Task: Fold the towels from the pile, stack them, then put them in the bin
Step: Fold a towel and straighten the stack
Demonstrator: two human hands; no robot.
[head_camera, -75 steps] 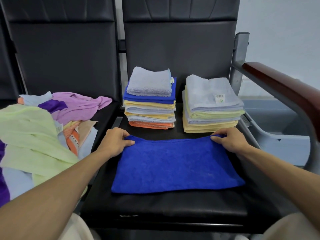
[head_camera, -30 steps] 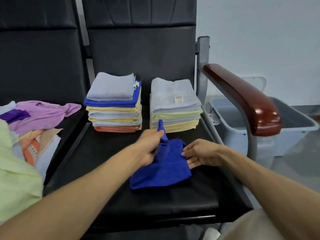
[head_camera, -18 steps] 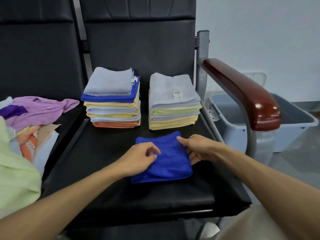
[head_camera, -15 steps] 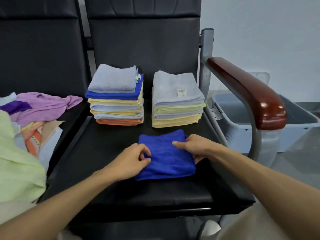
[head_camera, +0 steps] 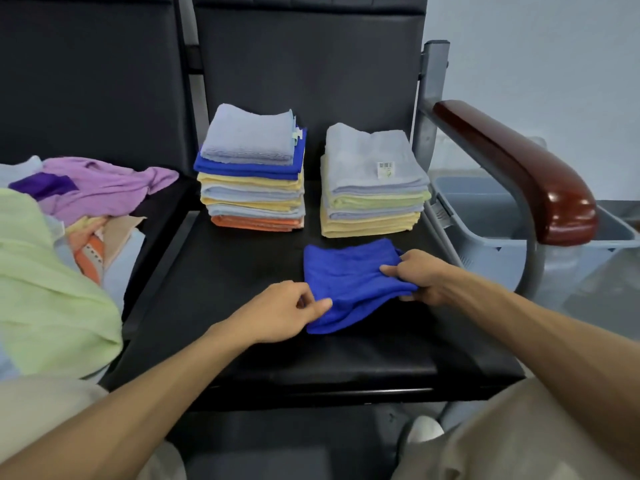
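- The blue towel [head_camera: 353, 282] lies folded small on the seat [head_camera: 239, 268], in front of the right stack [head_camera: 374, 181] and apart from it.
- My left hand [head_camera: 280, 311] pinches its near left corner between thumb and fingertips. My right hand [head_camera: 420, 275] pinches its right edge, thumb on top and the other fingers curled under.
- I judge it light, soft and limp. It has no stiffness of its own, so the layers will sag or slide open if I lift it by one corner.
- The plush cloth should not slip in my fingers, and nothing about it is fragile.
- The best hold is at two opposite edges through all the layers at once, or flat on a palm slid underneath.
- Its near edge looks rumpled, so I would smooth it before stacking.
- The left stack [head_camera: 252, 174] is the taller, with a pale grey-blue towel on top and an orange one at the bottom. The right stack has a labelled grey towel on top.
- Both stacks are soft and could lean or spill, so each needs a hand at either side when carried.
- The bin [head_camera: 491, 237] stands on the floor to my right, beyond the armrest [head_camera: 512, 164]. The armrest hides much of its inside, so I cannot tell what it holds.
- The pile [head_camera: 69, 237] of unfolded towels lies on the next seat to my left.
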